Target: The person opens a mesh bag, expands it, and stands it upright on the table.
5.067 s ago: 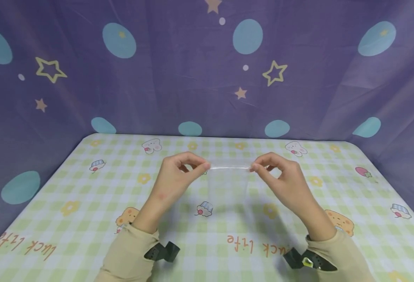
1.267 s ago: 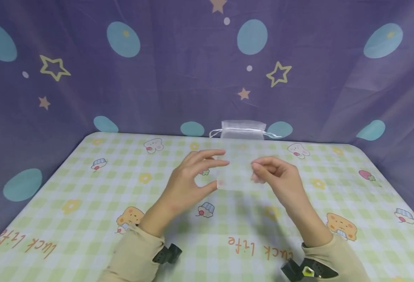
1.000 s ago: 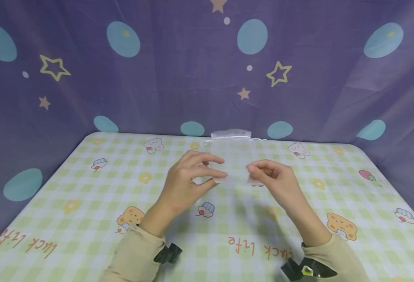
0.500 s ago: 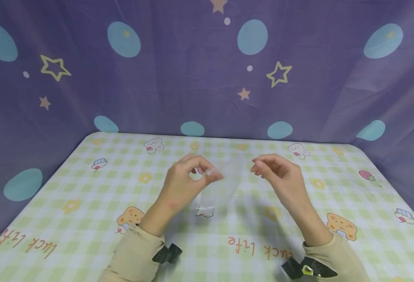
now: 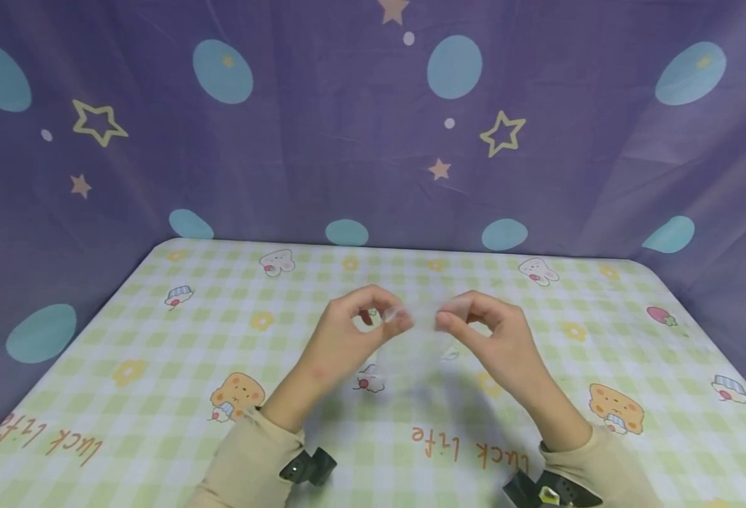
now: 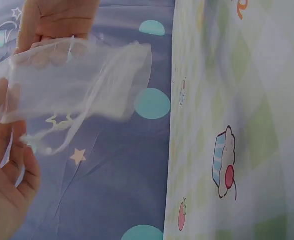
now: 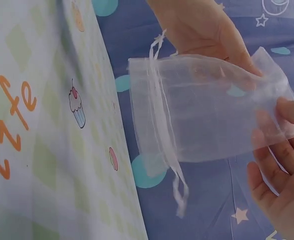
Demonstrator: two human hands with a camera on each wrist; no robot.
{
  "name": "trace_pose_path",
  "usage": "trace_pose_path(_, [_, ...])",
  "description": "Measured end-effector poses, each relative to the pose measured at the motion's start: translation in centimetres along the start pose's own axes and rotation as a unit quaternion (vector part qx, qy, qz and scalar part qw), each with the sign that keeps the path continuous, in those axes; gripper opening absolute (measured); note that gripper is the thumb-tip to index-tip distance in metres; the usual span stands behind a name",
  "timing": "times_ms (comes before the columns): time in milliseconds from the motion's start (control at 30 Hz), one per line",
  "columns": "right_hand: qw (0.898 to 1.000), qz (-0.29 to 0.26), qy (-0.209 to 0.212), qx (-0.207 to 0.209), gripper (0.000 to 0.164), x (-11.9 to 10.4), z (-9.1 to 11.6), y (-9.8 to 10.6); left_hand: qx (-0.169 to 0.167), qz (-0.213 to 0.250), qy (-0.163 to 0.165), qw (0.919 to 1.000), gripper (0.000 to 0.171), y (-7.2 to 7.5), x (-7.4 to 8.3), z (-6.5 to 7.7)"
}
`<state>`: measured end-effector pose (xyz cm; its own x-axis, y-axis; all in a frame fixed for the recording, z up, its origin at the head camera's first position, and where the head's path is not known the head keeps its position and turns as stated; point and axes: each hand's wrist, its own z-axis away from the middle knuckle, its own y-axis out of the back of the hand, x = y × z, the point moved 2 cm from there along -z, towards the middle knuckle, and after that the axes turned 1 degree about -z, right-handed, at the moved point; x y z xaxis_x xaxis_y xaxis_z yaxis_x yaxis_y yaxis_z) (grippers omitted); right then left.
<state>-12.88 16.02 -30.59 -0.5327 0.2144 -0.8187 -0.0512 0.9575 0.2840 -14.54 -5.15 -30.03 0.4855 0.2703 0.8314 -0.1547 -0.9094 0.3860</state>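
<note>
A sheer white drawstring pouch (image 7: 206, 110) hangs between the hands above the table, faint and see-through in the head view. Its gathered band and white cord loops lie at the lower end, toward the table, as both wrist views show. My left hand (image 5: 347, 339) pinches one upper corner at the closed end between thumb and fingers. Opposite it, my right hand (image 5: 500, 339) pinches the other upper corner, its thumb (image 7: 289, 111) on the near side of the fabric. No contents are visible inside the pouch.
A green-and-white checked tablecloth (image 5: 125, 423) with printed cartoons covers the table below the hands. Behind and at both sides hangs a purple curtain (image 5: 322, 141) with stars and dots. Dark wrist cameras (image 5: 309, 466) sit on both sleeves.
The pouch, held by its drawstring end at first, got turned; its gathered end swung from the far side down. The right hand, apart half a second ago, pinches it again, and the hands came closer.
</note>
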Motion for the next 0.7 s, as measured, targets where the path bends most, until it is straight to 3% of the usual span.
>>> trace_pose_path(167, [1.0, 0.007, 0.004, 0.019, 0.002, 0.0, -0.08, 0.08, -0.019, -0.015, 0.013, 0.9996, 0.024, -0.14, 0.06, 0.12])
trace_pose_path(433, [0.999, 0.035, 0.007, 0.006, 0.01, 0.16, -0.01, -0.07, -0.017, -0.037, 0.02, 0.999, 0.02, -0.31, -0.09, 0.11])
trace_pose_path(700, [0.998, 0.039, -0.047, -0.004, 0.005, -0.1, 0.31, -0.3, -0.014, -0.04, 0.005, 0.9991, 0.016, -0.32, 0.16, 0.09])
